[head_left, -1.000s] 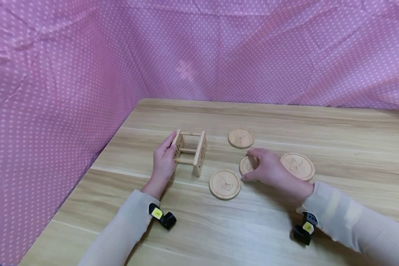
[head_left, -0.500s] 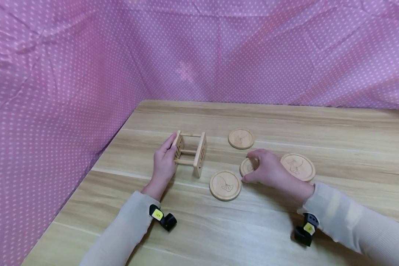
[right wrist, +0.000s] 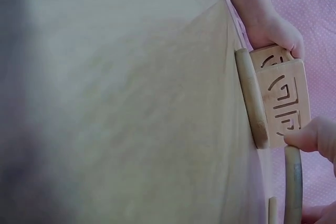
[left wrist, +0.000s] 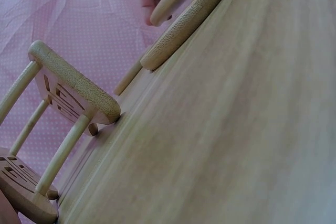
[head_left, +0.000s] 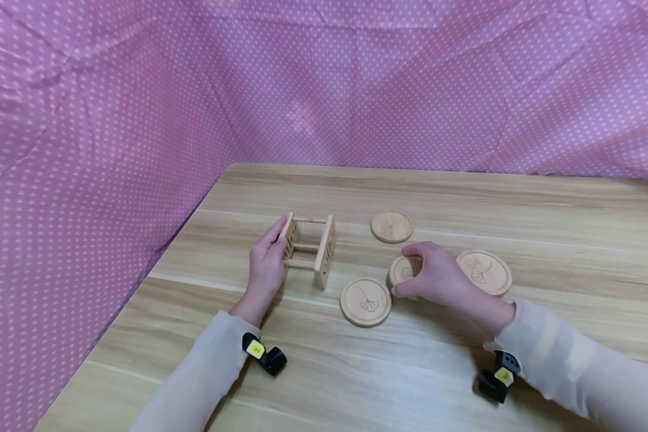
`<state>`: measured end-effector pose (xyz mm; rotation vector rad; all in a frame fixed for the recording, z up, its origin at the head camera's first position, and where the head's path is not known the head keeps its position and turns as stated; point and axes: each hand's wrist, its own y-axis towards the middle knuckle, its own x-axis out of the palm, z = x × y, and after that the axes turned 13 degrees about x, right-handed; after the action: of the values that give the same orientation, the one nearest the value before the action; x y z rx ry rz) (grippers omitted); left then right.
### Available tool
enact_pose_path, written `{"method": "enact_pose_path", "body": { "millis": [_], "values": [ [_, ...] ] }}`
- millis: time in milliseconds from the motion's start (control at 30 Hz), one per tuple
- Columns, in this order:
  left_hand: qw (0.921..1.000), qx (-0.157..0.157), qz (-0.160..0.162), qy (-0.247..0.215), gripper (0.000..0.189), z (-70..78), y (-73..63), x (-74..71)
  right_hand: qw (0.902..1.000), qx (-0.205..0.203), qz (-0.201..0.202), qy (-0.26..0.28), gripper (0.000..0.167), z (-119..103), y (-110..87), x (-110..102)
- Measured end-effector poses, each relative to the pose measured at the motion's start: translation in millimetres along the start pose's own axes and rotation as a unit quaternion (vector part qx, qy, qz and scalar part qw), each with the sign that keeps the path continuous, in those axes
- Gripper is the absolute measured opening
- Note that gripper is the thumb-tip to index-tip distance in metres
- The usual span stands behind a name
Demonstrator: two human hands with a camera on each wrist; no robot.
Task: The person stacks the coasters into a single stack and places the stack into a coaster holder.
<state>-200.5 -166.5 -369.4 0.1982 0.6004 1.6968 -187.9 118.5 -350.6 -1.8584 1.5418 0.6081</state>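
Observation:
My left hand (head_left: 266, 264) grips the left side panel of a small wooden coaster rack (head_left: 326, 252), which stands on the table with its cut-out panels joined by round rods. My right hand (head_left: 437, 275) pinches a round wooden coaster (head_left: 402, 271) by its edges, thumb at the near side and fingers at the far side. In the left wrist view this held coaster (left wrist: 167, 8) is slightly off the table; the hand hides part of it. Just left of it lies another coaster (head_left: 365, 302) with a ginkgo leaf engraving. No coaster sits in the rack.
Two more engraved coasters lie flat, one at the back (head_left: 392, 225) and one on the right (head_left: 483, 272), partly behind my right wrist. The wood-grain table (head_left: 313, 384) ends at a pink dotted cloth (head_left: 324, 90) at the back and left.
The coaster in my right hand has come up slightly from the table, and my right forearm has shifted a little. My left hand and the rack stay in place.

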Motion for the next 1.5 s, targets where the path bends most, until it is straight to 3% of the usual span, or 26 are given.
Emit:
{"method": "enact_pose_path", "body": {
  "millis": [633, 867, 1500],
  "values": [
    [1.0000, 0.002, 0.006, -0.003, 0.041, 0.4, 0.6, -0.1, 0.9990, -0.021, 0.039, 0.001, 0.074, -3.5, -10.1, -19.5],
    [0.9998, -0.015, 0.000, -0.012, 0.042, 0.6, 1.2, -0.1, 0.9976, -0.033, 0.059, -0.014, 0.071, -0.6, -12.6, -27.5],
    [0.9998, -0.020, 0.004, -0.005, 0.043, 0.8, 0.5, 0.5, 0.9962, -0.001, 0.084, -0.022, 0.068, 21.8, -17.8, -51.8]
  ]
}}
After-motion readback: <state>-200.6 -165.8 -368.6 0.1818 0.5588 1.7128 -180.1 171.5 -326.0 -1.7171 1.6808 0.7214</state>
